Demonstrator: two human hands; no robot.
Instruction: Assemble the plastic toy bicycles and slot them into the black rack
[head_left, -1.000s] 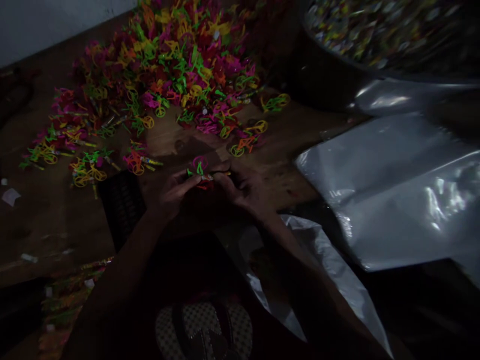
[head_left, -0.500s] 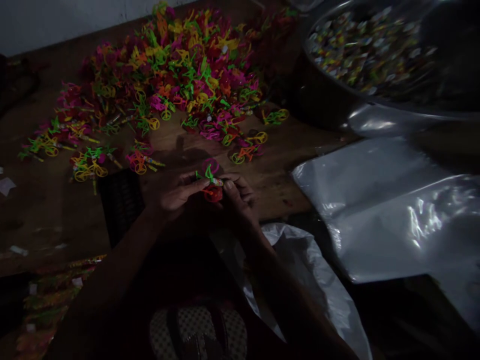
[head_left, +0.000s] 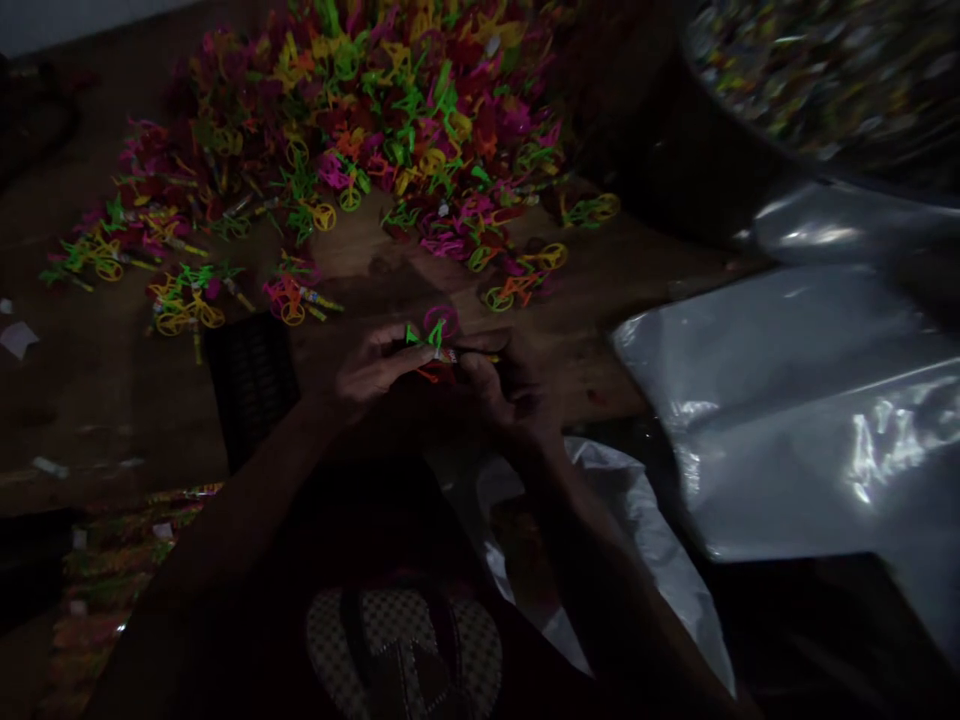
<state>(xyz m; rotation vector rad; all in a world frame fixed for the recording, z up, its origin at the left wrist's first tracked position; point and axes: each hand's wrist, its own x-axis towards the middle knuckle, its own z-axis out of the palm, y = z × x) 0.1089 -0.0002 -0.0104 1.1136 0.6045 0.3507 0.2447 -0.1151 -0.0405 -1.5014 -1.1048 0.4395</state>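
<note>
My left hand [head_left: 375, 368] pinches a small plastic toy bicycle [head_left: 435, 336], green with a pink wheel at the top and an orange-red part below. My right hand [head_left: 506, 385] faces it, thumb and fingers closed on a thin printed stick [head_left: 448, 355] that lies against the toy. The stick's yellowish end shows beyond the right thumb. Both hands hover over the near part of the wooden table [head_left: 420, 265]. A large pile of similar bright plastic toys [head_left: 405, 110] lies beyond them, several with printed sticks attached.
A big metal basin [head_left: 757, 150] full of small wrapped pieces stands at the far right. Clear plastic sheets [head_left: 795, 400] cover the right side. A white plastic bag [head_left: 630, 510] hangs open below my right forearm. On the left are a dark woven object [head_left: 251, 375] and paper scraps [head_left: 19, 340].
The camera view has shifted. My right hand has moved slightly away from the left and turned, and a yellowish stick end now shows past its thumb. My left hand keeps its pinch.
</note>
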